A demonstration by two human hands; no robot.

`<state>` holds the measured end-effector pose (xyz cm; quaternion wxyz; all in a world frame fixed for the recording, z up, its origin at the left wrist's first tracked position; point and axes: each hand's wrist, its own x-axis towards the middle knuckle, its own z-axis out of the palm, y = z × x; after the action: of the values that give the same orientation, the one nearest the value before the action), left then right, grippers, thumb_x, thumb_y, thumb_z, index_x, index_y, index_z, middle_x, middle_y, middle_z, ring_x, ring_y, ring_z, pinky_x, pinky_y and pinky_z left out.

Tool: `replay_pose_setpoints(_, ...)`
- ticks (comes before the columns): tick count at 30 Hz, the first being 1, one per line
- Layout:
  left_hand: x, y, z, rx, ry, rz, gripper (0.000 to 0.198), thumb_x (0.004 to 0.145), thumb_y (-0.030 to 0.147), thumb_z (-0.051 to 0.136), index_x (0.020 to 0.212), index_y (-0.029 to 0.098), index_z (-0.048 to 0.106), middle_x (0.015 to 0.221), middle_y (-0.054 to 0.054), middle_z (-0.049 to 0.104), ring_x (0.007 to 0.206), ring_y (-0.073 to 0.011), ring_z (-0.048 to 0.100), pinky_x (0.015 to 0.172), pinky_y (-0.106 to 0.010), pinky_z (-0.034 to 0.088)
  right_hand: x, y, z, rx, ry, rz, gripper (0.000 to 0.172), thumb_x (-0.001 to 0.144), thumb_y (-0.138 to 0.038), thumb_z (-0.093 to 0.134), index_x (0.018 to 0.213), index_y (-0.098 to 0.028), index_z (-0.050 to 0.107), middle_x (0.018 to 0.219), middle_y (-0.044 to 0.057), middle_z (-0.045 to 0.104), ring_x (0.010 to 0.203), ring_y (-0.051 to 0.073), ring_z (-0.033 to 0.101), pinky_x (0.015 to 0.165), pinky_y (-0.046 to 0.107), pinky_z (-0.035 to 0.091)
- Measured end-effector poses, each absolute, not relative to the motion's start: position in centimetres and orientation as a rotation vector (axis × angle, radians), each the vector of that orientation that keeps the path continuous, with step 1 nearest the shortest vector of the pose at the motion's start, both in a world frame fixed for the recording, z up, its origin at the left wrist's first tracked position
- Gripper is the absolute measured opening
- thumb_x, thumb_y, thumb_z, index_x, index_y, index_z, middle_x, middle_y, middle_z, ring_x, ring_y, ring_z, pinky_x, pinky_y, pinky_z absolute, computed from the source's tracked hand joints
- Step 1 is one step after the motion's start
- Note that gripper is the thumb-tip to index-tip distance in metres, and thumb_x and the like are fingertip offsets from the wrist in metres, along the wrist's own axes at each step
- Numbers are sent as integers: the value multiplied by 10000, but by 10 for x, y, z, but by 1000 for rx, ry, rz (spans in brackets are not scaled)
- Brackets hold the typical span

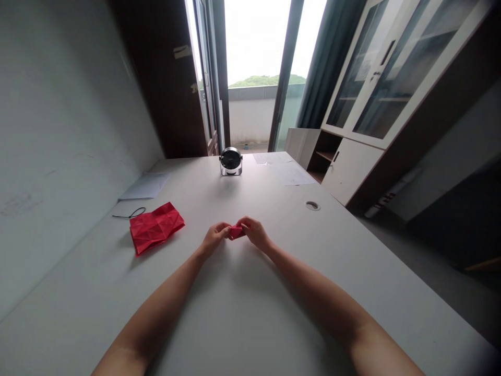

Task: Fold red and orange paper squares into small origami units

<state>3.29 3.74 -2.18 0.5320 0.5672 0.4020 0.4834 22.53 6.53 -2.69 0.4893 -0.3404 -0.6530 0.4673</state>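
Observation:
Between my two hands, over the middle of the white table (pixel 242 303), is a small piece of folded red paper (pixel 236 232). My left hand (pixel 215 236) pinches its left end between thumb and fingers. At the other end, my right hand (pixel 254 231) grips the paper, fingertips bent over its top right corner. Parts of the small piece are covered by my fingers. Off to the left lies a larger creased sheet of red paper (pixel 155 227), marked with crossing fold lines and slightly raised from the tabletop; neither hand touches it.
A black cable tie (pixel 131 215) lies behind the larger red sheet. Near the far edge stands a round black device on a silver stand (pixel 230 161). White papers lie at the back left (pixel 144 186) and back right (pixel 295 174). A cable hole (pixel 312 206) opens on the right. A wall borders the left side.

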Motion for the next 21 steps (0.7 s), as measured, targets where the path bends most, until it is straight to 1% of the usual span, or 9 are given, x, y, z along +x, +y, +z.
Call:
replay_pose_setpoints(3, 33, 39, -26, 1336, 955, 1167, 319, 807, 419, 725, 908, 119, 687, 765, -60, 708, 671, -160, 649, 677, -283, 499, 227, 66, -25, -799, -1607, 1094, 204, 854, -358, 591, 799, -181, 676, 736, 33, 656, 684, 168, 593, 646, 295, 482)
replay_pose_setpoints(6, 34, 41, -32, 1348, 993, 1226, 284, 796, 391, 730, 886, 126, 682, 768, -49, 699, 677, -151, 643, 669, -268, 499, 227, 66, -23, -809, -1569, 1109, 231, 872, -367, 559, 828, -175, 680, 725, 32, 654, 650, 159, 585, 633, 297, 481)
replay_pose_setpoints(8, 34, 42, -35, 1346, 1029, 1283, 269, 792, 384, 726, 869, 132, 672, 756, -37, 691, 664, -148, 642, 657, -264, 505, 227, 65, -23, -810, -1549, 1147, 266, 882, -404, 564, 975, -181, 673, 706, 11, 643, 605, 145, 577, 600, 283, 479)
replay_pose_setpoints(10, 34, 41, -36, 1337, 1051, 1328, 255, 801, 382, 708, 868, 141, 657, 751, -30, 688, 656, -152, 651, 656, -274, 521, 227, 65, -26, -818, -1586, 1185, 366, 875, -437, 599, 1153, -199, 621, 706, -8, 647, 568, 136, 581, 566, 265, 475)
replay_pose_setpoints(11, 34, 41, -37, 1338, 1059, 1341, 247, 810, 379, 695, 875, 145, 651, 751, -29, 689, 658, -157, 659, 659, -282, 530, 227, 66, -27, -835, -1625, 1196, 407, 865, -446, 622, 1194, -207, 601, 704, -13, 652, 552, 132, 585, 550, 255, 469)
replay_pose_setpoints(13, 35, 40, -37, 1358, 1084, 1359, 225, 827, 370, 668, 889, 155, 645, 755, -27, 692, 673, -165, 673, 668, -290, 542, 226, 66, -31, -891, -1709, 1193, 386, 848, -443, 655, 1152, -207, 622, 696, -10, 662, 534, 127, 592, 529, 239, 456)
replay_pose_setpoints(15, 35, 39, -36, 1399, 1131, 1370, 208, 833, 363, 657, 882, 161, 647, 755, -25, 692, 678, -164, 675, 662, -281, 541, 225, 67, -34, -942, -1759, 1156, 278, 851, -421, 652, 1015, -197, 658, 681, -1, 667, 529, 121, 589, 519, 230, 442)
replay_pose_setpoints(17, 37, 37, -34, 1430, 1169, 1380, 208, 832, 366, 660, 874, 163, 650, 762, -24, 689, 659, -154, 666, 640, -268, 532, 224, 68, -36, -948, -1766, 1130, 212, 861, -400, 633, 903, -192, 648, 680, 5, 671, 534, 119, 586, 519, 230, 440)
replay_pose_setpoints(21, 39, 35, -28, 1426, 1102, 1348, 257, 830, 395, 677, 910, 152, 652, 802, -41, 700, 666, -154, 661, 639, -274, 531, 223, 69, -34, -886, -1700, 1147, 235, 869, -425, 612, 820, -197, 590, 672, 2, 665, 544, 126, 587, 519, 239, 453)
